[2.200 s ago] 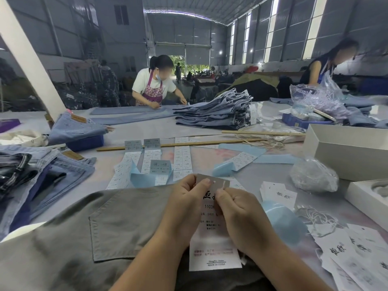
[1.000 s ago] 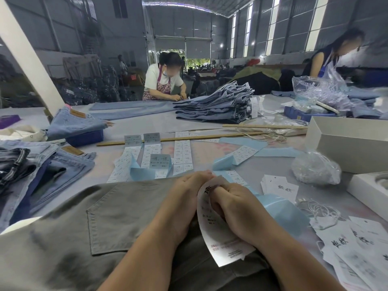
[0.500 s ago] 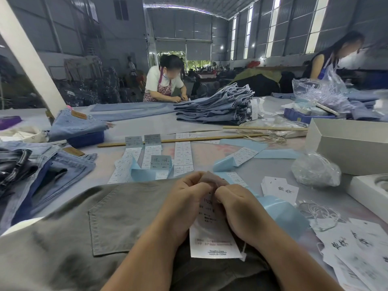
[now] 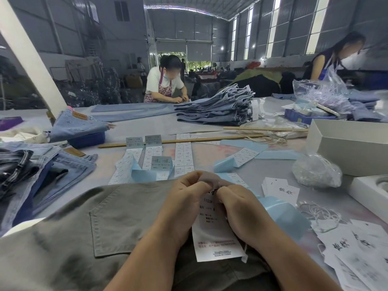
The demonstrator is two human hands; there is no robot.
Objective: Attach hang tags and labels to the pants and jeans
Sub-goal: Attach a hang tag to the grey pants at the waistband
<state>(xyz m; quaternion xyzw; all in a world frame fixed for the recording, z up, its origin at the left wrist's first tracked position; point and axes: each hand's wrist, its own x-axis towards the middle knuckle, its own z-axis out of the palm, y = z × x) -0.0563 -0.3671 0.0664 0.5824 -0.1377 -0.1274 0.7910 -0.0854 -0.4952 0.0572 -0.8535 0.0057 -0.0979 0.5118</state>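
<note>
Grey-green pants [image 4: 84, 238] lie flat in front of me, back pocket up. A white hang tag [image 4: 214, 234] with printed text hangs over them between my hands. My left hand [image 4: 184, 202] and my right hand [image 4: 241, 208] both pinch the tag's top end at the waistband, fingertips pressed together. The tag's hole and string are hidden under my fingers. More white hang tags [image 4: 279, 190] lie to the right, with loose strings [image 4: 319, 215] beside them.
Sticker label strips [image 4: 182, 154] and blue backing paper [image 4: 281, 215] lie past my hands. Folded jeans [image 4: 42, 171] sit at the left, a jeans stack [image 4: 222, 108] farther back. White boxes [image 4: 344, 145] and a plastic bag [image 4: 315, 173] stand right. Two people work across the table.
The tag bent sideways a second ago, then dropped back to hang straight. My fingers have closed tighter over its top end; the hands stay in the same place.
</note>
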